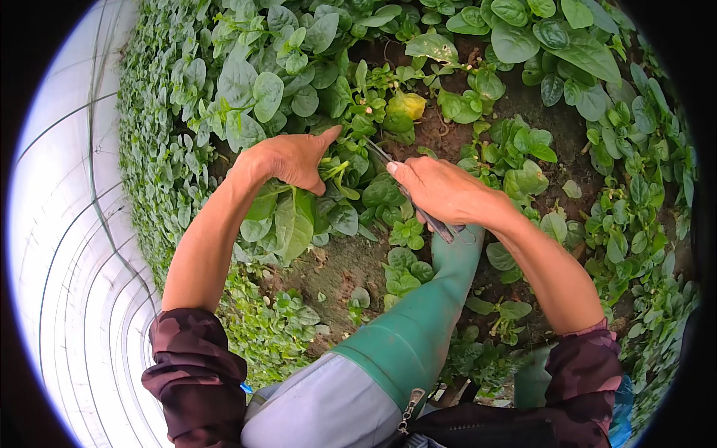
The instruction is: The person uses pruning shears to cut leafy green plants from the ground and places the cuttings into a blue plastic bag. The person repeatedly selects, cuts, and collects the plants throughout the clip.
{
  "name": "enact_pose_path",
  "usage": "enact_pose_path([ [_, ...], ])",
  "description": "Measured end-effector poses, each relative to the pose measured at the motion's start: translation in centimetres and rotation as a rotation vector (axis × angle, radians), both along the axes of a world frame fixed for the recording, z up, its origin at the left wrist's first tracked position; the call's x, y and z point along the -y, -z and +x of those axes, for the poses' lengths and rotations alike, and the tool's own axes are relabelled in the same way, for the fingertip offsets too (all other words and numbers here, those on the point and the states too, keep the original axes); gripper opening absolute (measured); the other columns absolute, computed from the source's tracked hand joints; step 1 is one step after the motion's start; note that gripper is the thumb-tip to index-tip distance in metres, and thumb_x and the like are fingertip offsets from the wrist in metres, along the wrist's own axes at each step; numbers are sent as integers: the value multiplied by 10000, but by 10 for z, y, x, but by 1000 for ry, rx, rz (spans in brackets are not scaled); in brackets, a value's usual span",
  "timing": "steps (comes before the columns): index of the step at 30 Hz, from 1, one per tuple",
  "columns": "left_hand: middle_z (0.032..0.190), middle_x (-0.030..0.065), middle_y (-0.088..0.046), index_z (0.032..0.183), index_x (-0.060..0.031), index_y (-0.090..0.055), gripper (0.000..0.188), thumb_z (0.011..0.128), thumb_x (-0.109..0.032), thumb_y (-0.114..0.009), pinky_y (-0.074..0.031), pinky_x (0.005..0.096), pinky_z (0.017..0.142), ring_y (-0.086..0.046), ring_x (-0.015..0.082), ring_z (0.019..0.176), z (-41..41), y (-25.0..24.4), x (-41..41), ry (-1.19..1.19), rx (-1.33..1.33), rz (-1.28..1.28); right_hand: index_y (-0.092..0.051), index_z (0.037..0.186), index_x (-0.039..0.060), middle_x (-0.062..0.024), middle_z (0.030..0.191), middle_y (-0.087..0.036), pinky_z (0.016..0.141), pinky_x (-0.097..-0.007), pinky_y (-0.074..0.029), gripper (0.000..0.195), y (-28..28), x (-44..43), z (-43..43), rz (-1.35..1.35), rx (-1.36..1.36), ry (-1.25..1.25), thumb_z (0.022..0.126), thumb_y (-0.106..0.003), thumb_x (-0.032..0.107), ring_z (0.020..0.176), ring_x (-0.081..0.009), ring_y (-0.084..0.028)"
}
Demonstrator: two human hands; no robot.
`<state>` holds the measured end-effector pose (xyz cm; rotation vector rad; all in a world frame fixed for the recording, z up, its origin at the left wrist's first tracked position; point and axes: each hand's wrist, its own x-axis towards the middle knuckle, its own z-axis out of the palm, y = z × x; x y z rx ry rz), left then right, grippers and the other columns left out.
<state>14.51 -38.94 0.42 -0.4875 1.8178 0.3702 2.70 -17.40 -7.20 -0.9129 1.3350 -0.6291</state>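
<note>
My left hand (288,159) is among the leafy green plants, with thumb and forefinger spread around a shoot. Cut leafy stems (294,221) are gathered under its palm, pale stem ends showing at the thumb; the other fingers are hidden. My right hand (437,187) grips slim metal snips (378,150), their tip among the stems just right of my left forefinger. A wire loop shows at the handle end. Whether the blades are apart is unclear. Close above the tip is a yellowing leaf (411,105).
A green rubber boot (403,325) stands between the plants below my right hand. Dense foliage (162,140) spreads left towards a translucent plastic greenhouse wall (67,196) with curved ribs. Bare soil (330,274) shows between the rows. More broad-leaved plants (560,45) grow at upper right.
</note>
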Motion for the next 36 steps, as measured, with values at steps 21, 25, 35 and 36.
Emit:
enact_pose_path([
  [21,1222,161,-513,979,-91,-676,297,689,-154,-684,-400,355,794,-518,231,934,74,-50,-129,628,-339,-336,-519,824,-6,-125,632,-652,528,-359,-526,629,-6,-8,-9,179,180,-172,1050,-271,525,530,-213,-659],
  [25,1453,158,-440,983,-108,-677,262,739,-201,-699,-427,331,753,-540,205,882,64,-32,-111,827,-287,-261,-490,766,-2,-111,581,-618,526,-367,-525,615,-10,-14,-2,256,144,-285,1057,-261,489,511,-210,-641],
  [35,1423,86,-478,1117,-74,-623,404,728,-151,-702,-452,361,797,-551,236,941,125,-9,-77,676,-358,-296,-477,784,-9,-178,677,-663,510,-357,-545,621,-22,19,18,192,256,-206,1056,-249,501,554,-239,-685],
  [36,1410,88,-488,1115,-80,-628,379,751,-164,-695,-455,361,791,-557,233,933,124,-10,-75,664,-369,-295,-486,786,-19,-188,686,-668,511,-365,-545,625,-21,26,23,227,242,-202,1056,-246,492,559,-248,-688],
])
